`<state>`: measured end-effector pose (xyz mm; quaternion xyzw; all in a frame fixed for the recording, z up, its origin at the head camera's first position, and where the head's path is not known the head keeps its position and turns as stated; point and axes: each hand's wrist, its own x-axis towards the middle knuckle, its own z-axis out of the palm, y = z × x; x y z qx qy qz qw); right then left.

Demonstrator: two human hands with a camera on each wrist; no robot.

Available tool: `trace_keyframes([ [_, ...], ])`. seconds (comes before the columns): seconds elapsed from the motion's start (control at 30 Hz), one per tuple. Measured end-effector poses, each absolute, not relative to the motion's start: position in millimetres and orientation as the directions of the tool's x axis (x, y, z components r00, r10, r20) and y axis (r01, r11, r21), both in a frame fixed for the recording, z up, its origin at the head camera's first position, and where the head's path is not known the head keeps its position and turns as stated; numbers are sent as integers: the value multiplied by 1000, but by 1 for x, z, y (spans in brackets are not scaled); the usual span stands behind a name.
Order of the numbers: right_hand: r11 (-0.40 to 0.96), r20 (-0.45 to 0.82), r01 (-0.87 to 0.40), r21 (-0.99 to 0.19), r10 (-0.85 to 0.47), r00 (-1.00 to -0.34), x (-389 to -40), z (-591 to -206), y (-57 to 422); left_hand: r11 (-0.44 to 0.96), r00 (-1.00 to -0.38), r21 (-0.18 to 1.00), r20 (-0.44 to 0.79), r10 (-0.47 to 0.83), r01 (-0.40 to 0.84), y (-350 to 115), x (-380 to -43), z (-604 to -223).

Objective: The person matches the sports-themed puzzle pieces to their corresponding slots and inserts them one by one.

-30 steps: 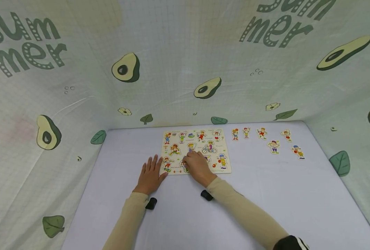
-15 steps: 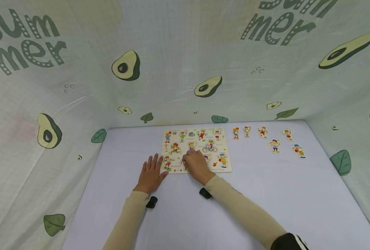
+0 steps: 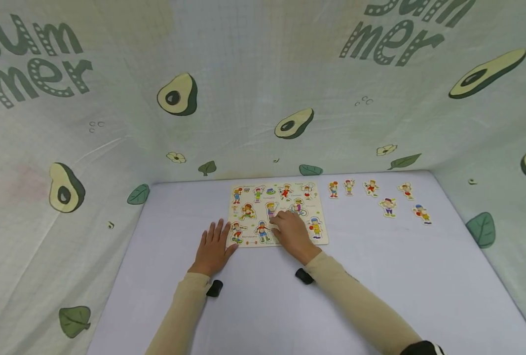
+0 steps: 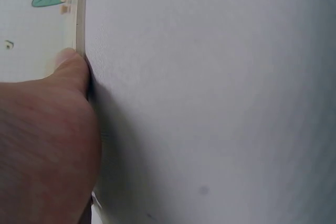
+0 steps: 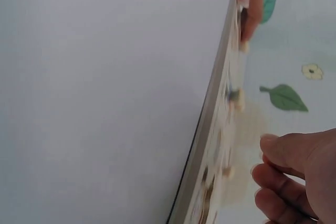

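A flat wooden puzzle board (image 3: 254, 224) with cartoon sports figures lies toward the far side of the table. My left hand (image 3: 213, 250) rests with spread fingers at its left edge, the thumb on the front corner. Above the board's front middle hovers my right hand (image 3: 293, 235), fingers loosely curled and holding nothing. In the right wrist view, the curled fingers (image 5: 281, 192) stand apart from the small knobs (image 5: 239, 99) on the board. A puzzle piece of a figure in blue (image 3: 262, 231) sits on the board just left of the right hand, which hides part of the front row.
Several loose figure pieces lie right of the board, among them a red-shirted one (image 3: 371, 188), a purple one (image 3: 388, 207) and one with a blue cap (image 3: 421, 214). A patterned cloth (image 3: 232, 148) rises behind the white table (image 3: 254, 305).
My right hand has let go of the figure piece in blue and shifted right, leaving that piece visible on the board. The left hand has stayed in place.
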<state>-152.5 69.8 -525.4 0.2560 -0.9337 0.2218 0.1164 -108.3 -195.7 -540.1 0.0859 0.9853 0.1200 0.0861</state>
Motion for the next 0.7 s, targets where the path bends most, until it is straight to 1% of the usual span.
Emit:
trace_keyframes([
  [0.13, 786, 335, -509, -352, -402, -852, -152, -521, 92, 963, -970, 224, -155, 186, 149, -197, -109, -544],
  [0.37, 816, 351, -467, -341, -350, -869, -152, -521, 141, 958, -971, 244, -146, 192, 153, -197, -108, -545],
  [0.57, 851, 330, -387, -356, -274, -904, -154, -520, 186, 957, -969, 245, -154, 195, 154, -195, -107, -541],
  [0.7, 872, 335, -349, -344, -233, -913, -156, -521, 213, 951, -970, 260, -125, 206, 169, -197, -108, -543],
])
